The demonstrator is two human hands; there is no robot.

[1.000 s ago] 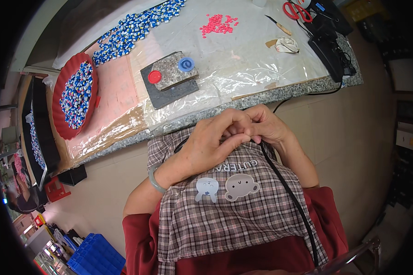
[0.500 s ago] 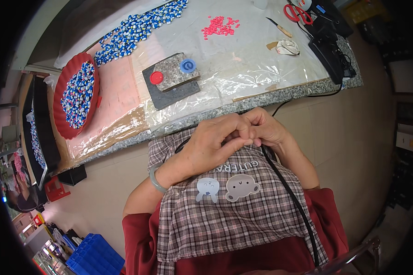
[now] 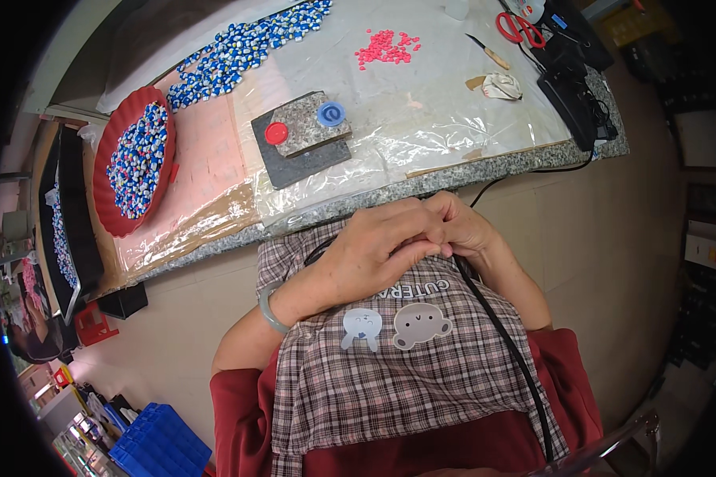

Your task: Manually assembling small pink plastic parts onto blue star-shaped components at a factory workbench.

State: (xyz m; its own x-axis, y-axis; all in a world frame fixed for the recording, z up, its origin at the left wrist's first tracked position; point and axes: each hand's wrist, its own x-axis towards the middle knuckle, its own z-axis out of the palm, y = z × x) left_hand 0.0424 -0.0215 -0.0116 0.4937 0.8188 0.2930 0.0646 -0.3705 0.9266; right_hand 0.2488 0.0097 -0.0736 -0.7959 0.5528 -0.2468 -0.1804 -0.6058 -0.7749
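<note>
Just off the table's front edge, above my checked apron (image 3: 406, 381), my left hand (image 3: 382, 242) and my right hand (image 3: 465, 226) meet with fingertips pressed together. Both are closed in a pinch; whatever sits between the fingers is hidden. A black cable (image 3: 493, 318) runs down the apron from beneath my right hand. Beyond my hands, a stone block (image 3: 302, 131) rests on a dark slab (image 3: 302, 168). A red round lid (image 3: 276, 133) and a blue round lid (image 3: 331, 114) lie on the block.
At the left stands a red fluted bowl (image 3: 106, 171) of small blue-and-white pieces. More such pieces (image 3: 239, 56) spread behind it, and pink pieces (image 3: 386, 49) lie farther right. Red-handled scissors (image 3: 519, 30), a knife (image 3: 489, 52), crumpled paper (image 3: 501, 86) and a black device (image 3: 566, 99) occupy the right end.
The view has shifted slightly. My fingers have drawn a little closer together, with my right fingers curling further over; both hands remain in the same place.
</note>
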